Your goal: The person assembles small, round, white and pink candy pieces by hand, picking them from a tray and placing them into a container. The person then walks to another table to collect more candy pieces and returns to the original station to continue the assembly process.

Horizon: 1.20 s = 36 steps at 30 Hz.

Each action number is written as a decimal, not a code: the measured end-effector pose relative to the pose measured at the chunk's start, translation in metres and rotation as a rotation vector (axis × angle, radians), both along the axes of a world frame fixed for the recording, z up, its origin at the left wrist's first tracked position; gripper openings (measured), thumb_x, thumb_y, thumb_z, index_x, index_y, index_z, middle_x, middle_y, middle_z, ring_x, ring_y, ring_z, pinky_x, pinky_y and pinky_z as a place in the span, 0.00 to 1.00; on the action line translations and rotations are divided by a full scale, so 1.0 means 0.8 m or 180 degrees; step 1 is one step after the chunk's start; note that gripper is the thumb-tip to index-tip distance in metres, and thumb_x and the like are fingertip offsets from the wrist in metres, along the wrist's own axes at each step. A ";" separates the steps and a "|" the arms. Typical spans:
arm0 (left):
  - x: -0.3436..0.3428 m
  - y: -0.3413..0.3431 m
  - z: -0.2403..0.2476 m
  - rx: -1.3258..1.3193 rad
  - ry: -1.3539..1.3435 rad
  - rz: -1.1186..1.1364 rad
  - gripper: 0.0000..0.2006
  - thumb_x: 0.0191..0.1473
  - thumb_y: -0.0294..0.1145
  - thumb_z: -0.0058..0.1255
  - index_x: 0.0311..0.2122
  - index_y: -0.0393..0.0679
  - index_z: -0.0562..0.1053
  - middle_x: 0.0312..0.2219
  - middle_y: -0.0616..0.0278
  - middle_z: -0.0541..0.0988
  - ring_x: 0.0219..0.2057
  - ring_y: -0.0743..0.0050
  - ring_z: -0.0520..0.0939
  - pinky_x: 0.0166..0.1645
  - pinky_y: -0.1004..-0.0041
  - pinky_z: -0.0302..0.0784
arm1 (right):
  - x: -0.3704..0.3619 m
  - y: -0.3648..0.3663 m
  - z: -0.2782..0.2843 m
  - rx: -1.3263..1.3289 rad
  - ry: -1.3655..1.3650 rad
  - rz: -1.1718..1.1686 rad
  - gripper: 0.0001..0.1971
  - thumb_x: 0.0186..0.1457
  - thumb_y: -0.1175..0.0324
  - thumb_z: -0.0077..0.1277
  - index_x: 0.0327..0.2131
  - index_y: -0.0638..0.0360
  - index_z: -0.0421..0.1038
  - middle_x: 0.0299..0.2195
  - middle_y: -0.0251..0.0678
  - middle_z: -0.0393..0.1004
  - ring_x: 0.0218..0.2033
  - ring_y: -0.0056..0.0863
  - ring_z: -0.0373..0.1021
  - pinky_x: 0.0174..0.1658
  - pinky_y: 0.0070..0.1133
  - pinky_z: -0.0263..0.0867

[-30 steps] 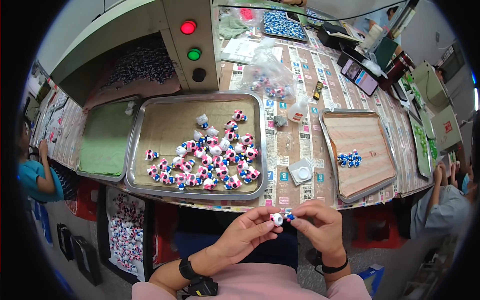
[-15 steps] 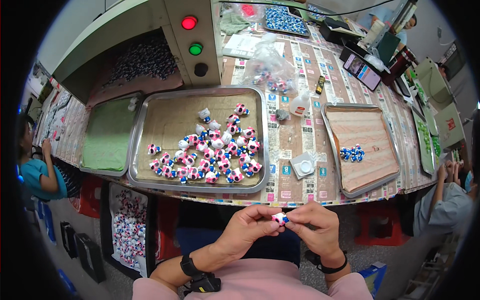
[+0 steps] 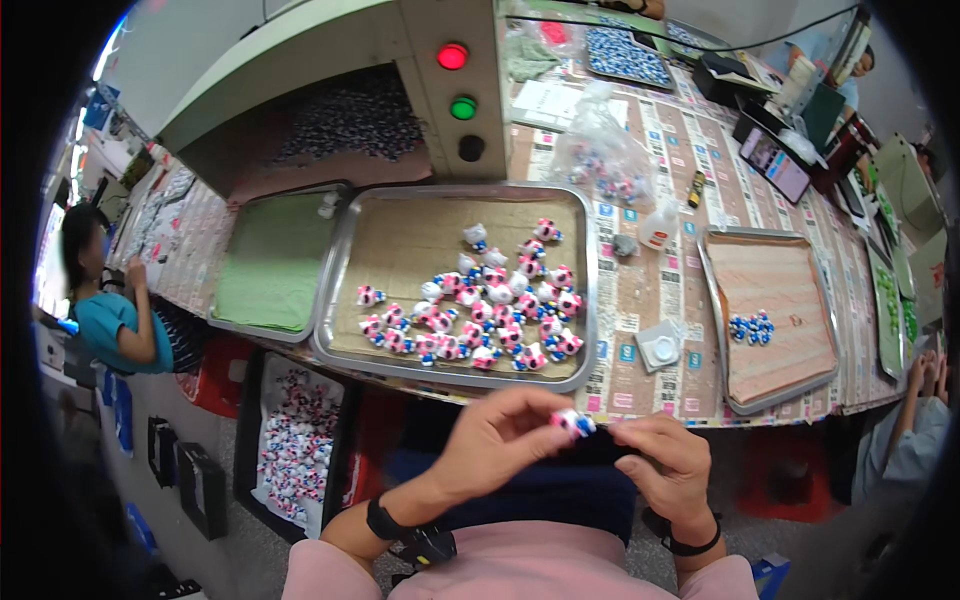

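Pinches sm. pink, white & blue toy (image 3: pixel 572 425) betw. thumb & fingertips of L hand (image 3: pixel 500 440), by front edge of table (image 3: pixel 630 300). Holds R hand (image 3: pixel 675 470) just R of it, w/ fingers loosely bent & thumb parted, unclenched. Has lg. tray (image 3: pixel 591 290) of similar toys (image 3: pixel 500 312) ahead, sm. tray (image 3: pixel 790 394) w/ blue-white pcs. (image 3: pixel 752 328) farther R, wht. dish (image 3: pixel 660 350) betw. trays.

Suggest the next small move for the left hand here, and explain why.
Probably lower the small figurine into the large tray: the left hand pinches it near that tray's front edge, its white-and-pink head and blue body look joined, the right hand appears clear of it, and similar figurines lie there.
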<state>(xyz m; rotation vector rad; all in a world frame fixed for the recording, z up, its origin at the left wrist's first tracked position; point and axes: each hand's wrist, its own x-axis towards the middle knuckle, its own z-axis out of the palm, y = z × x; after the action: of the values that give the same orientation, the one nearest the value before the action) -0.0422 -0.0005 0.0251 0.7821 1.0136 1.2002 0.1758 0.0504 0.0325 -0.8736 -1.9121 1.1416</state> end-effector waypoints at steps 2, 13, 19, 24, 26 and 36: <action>-0.041 0.010 0.004 0.0416 0.1239 0.0727 0.11 0.52 0.23 0.53 0.43 0.36 0.72 0.35 0.61 0.77 0.37 0.79 0.77 0.44 0.77 0.73 | 0.002 0.000 0.000 0.0058 -0.0049 -0.0136 0.11 0.43 0.77 0.59 0.35 0.63 0.77 0.31 0.39 0.77 0.30 0.31 0.73 0.35 0.21 0.67; -0.226 0.060 -0.017 0.0886 0.4604 0.0730 0.11 0.45 0.32 0.57 0.35 0.41 0.76 0.33 0.58 0.75 0.39 0.60 0.73 0.47 0.67 0.65 | 0.007 -0.009 -0.014 -0.0133 -0.0281 -0.0184 0.07 0.46 0.76 0.57 0.32 0.63 0.77 0.27 0.40 0.77 0.29 0.31 0.73 0.33 0.22 0.66; -0.316 0.100 -0.036 0.1130 0.4494 0.1915 0.17 0.43 0.25 0.50 0.42 0.42 0.73 0.37 0.53 0.73 0.39 0.57 0.72 0.46 0.66 0.68 | 0.005 -0.010 -0.013 -0.0117 -0.0271 -0.0192 0.07 0.46 0.76 0.58 0.32 0.62 0.77 0.27 0.39 0.77 0.28 0.31 0.73 0.33 0.22 0.66; -0.395 0.140 -0.040 0.0684 0.5286 0.1515 0.21 0.43 0.27 0.51 0.47 0.45 0.71 0.45 0.48 0.71 0.45 0.46 0.72 0.49 0.61 0.69 | 0.006 -0.010 -0.013 -0.0193 -0.0188 -0.0199 0.07 0.45 0.76 0.58 0.31 0.62 0.77 0.27 0.39 0.77 0.28 0.31 0.73 0.32 0.22 0.67; -0.423 0.154 -0.056 0.0923 0.5437 0.1091 0.20 0.45 0.27 0.52 0.47 0.45 0.71 0.46 0.46 0.71 0.47 0.45 0.72 0.50 0.60 0.68 | 0.011 -0.010 -0.016 -0.0130 -0.0120 -0.0230 0.06 0.45 0.76 0.58 0.31 0.62 0.77 0.26 0.39 0.77 0.28 0.31 0.73 0.32 0.22 0.67; -0.410 0.126 -0.037 0.0087 0.2639 0.2004 0.12 0.55 0.27 0.45 0.45 0.44 0.66 0.20 0.73 0.65 0.18 0.90 0.64 0.21 0.85 0.58 | 0.129 0.047 0.002 0.0755 -0.0851 -0.1751 0.07 0.46 0.78 0.54 0.32 0.63 0.75 0.29 0.42 0.75 0.31 0.37 0.72 0.35 0.26 0.68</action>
<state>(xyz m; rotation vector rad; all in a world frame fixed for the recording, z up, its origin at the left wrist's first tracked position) -0.3700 0.1003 -0.0044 1.0544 2.0366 1.4374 0.2792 0.0880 0.0340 -1.3565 -1.7948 0.4795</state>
